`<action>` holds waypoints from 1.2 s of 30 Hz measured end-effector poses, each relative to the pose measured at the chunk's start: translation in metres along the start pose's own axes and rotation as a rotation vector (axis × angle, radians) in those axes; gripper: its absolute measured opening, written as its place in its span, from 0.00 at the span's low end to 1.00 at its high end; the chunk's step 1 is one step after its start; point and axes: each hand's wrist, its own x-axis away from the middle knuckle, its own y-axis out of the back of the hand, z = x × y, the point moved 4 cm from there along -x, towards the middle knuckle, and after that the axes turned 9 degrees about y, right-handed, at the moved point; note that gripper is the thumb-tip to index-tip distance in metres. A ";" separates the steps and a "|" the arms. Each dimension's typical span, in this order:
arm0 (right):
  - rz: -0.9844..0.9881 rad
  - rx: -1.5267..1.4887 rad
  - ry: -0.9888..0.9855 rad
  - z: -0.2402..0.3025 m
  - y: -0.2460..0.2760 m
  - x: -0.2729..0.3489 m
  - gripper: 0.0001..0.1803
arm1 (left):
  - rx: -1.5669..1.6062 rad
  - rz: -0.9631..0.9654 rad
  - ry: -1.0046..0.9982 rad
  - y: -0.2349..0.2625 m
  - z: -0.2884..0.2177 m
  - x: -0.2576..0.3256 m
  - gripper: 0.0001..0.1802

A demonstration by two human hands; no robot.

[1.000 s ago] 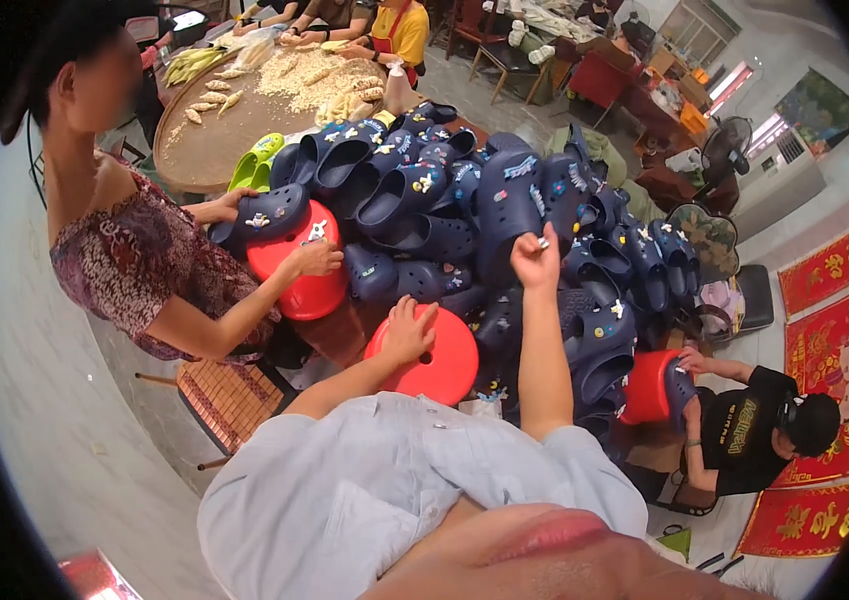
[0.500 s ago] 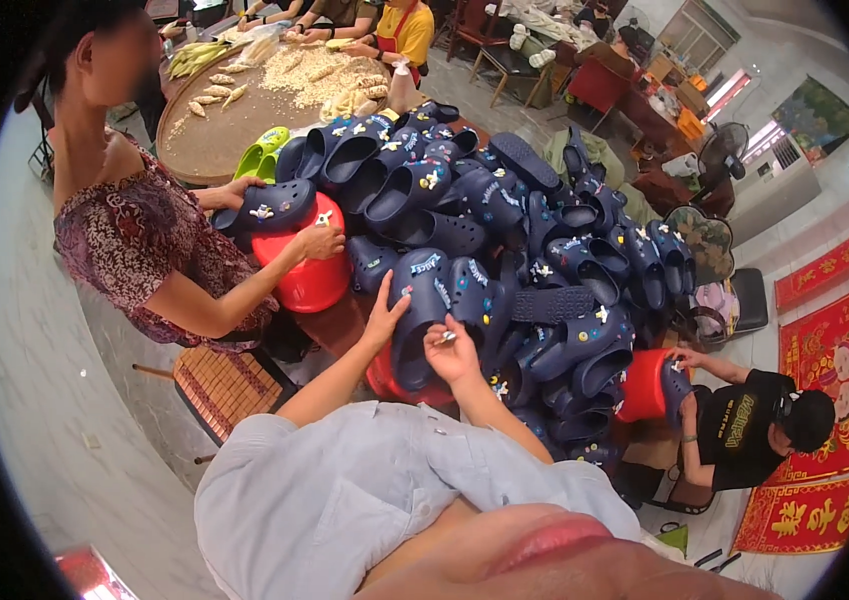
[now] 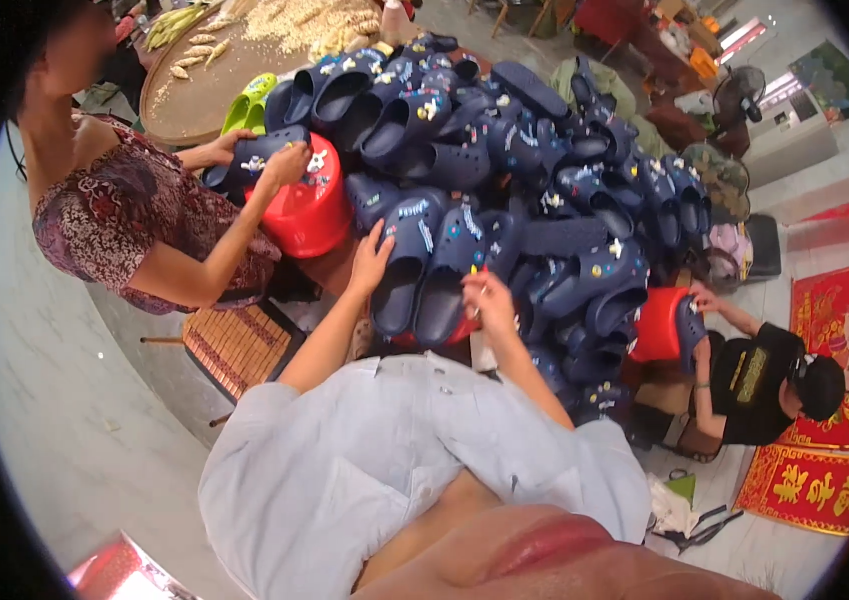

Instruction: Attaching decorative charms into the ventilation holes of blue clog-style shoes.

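Note:
Two navy clogs stand side by side in front of me, toes pointing away. Along the outer side of the left clog [image 3: 401, 275] lies my left hand [image 3: 372, 262], its fingers closed against the upper. My right hand [image 3: 490, 303] is at the right side of the right clog [image 3: 448, 290], fingers bent together in a pinch. A bit of red shows at its fingertips and something pale between its fingers, too small to name. Charms dot the clogs' uppers. Beneath the clogs, part of a red support [image 3: 460, 333] shows.
A large heap of navy clogs [image 3: 535, 150] covers the table beyond. At left, a person handles a clog on an upturned red tub [image 3: 307, 215]; another works at a red tub [image 3: 657, 325] on the right. Green clogs [image 3: 250, 103] and a round tray [image 3: 170, 105] lie farther back.
The right clog now stands squarely beside the left one. My right hand has moved from the left clog to the right clog's side. The view has shifted slightly.

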 end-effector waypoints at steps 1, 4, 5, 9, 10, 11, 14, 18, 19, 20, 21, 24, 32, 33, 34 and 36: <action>-0.088 0.109 0.119 0.003 0.012 -0.006 0.11 | -0.002 -0.003 -0.010 0.000 0.000 -0.001 0.30; -0.221 0.383 0.270 -0.011 0.047 -0.025 0.13 | 0.051 -0.023 -0.071 -0.001 0.017 -0.009 0.31; -0.231 0.454 0.247 -0.022 0.058 -0.031 0.15 | 0.045 -0.016 -0.067 -0.001 0.011 -0.010 0.30; -0.129 0.545 0.118 -0.035 0.046 -0.025 0.19 | -0.009 -0.021 -0.068 0.005 0.003 -0.012 0.32; -0.086 0.535 0.071 -0.032 0.039 -0.022 0.20 | -0.019 -0.012 -0.058 0.007 0.001 -0.011 0.32; -0.088 0.528 0.058 -0.032 0.037 -0.017 0.20 | -0.012 -0.005 -0.048 0.008 0.000 -0.008 0.32; -0.066 0.501 0.052 -0.032 0.035 -0.003 0.20 | -0.022 0.009 -0.038 0.011 -0.008 0.003 0.32; -0.145 0.700 0.175 -0.034 0.045 0.008 0.21 | -0.056 0.015 -0.119 0.016 -0.014 0.015 0.30; -0.194 0.756 0.095 -0.007 0.031 0.017 0.20 | -0.064 0.013 -0.112 0.019 -0.011 0.016 0.30; -0.185 0.816 0.281 -0.005 0.025 0.017 0.20 | -0.053 0.026 -0.090 0.021 -0.009 0.017 0.30; -0.187 0.872 0.471 0.001 0.021 0.021 0.20 | -0.040 0.046 -0.077 0.020 -0.011 0.016 0.29; -0.028 0.858 0.496 0.029 -0.016 0.031 0.22 | -0.063 0.014 -0.111 0.021 -0.011 0.015 0.29; -0.021 1.003 0.494 0.036 -0.033 0.026 0.13 | -0.200 -0.030 -0.095 0.032 -0.024 0.013 0.26; -0.070 0.983 0.521 0.044 -0.028 0.017 0.12 | -0.281 -0.060 -0.120 0.035 -0.023 0.012 0.26; -0.092 1.018 0.466 0.050 -0.021 0.005 0.15 | -0.279 -0.066 -0.119 0.036 -0.027 0.009 0.26; -0.138 1.108 0.351 0.054 -0.004 -0.028 0.22 | -0.284 -0.152 -0.202 0.039 -0.041 0.000 0.24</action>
